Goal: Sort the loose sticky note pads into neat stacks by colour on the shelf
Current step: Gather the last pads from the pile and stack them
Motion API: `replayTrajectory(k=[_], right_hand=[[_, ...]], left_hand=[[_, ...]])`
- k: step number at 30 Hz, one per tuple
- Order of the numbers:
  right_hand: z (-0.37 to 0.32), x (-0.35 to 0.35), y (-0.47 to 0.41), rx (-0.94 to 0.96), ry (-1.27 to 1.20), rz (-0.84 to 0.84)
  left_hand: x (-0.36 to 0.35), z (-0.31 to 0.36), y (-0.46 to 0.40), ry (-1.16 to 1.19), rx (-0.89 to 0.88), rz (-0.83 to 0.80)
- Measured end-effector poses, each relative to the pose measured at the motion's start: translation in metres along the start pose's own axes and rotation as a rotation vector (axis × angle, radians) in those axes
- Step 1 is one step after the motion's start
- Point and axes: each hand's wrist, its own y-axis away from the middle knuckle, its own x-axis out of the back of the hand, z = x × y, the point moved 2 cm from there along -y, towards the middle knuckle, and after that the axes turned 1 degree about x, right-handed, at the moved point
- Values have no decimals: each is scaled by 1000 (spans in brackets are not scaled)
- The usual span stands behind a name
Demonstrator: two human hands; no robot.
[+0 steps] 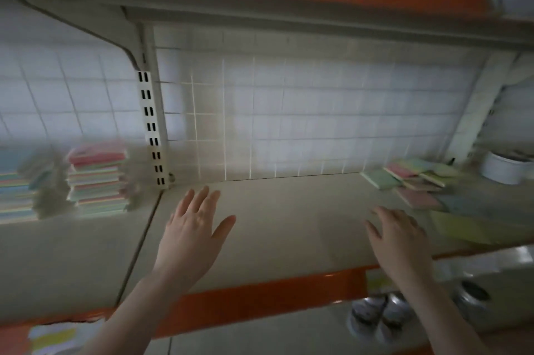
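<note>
Pastel loose pads [419,181] lie beyond the right hand's [400,234] empty fingers [375,211].

Two bare forearms belong to the person, with no sleeve, cuff, glove, watch or bracelet showing on either along their visible length. The slim, long-fingered left hand [194,227] carries no ring, and its nails look short and unpainted. The similarly slender right hand [400,234] is blurred, so its nails cannot be made out.
</note>
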Motion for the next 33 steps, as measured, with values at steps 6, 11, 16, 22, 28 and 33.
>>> replayTrajectory(k=[6,11,16,22,28,33], right_hand=[[58,-9,-18,-65,21,22],[123,-4,-38,-103,33,67],[193,-1,-65,-188,17,49],[274,-16,-101,-104,-50,-68],[347,-17,-126,-25,-162,-162],[378,-17,-132,1,-250,-271]], left_hand=[[-38,48,-34,47,-49,-58],[-70,98,-60,81,-99,-115],[-96,160,-77,77,-128,-113],[-149,249,-71,91,-50,-99],[-197,342,-53,84,-4,-192],[-217,379,-40,107,34,-202]])
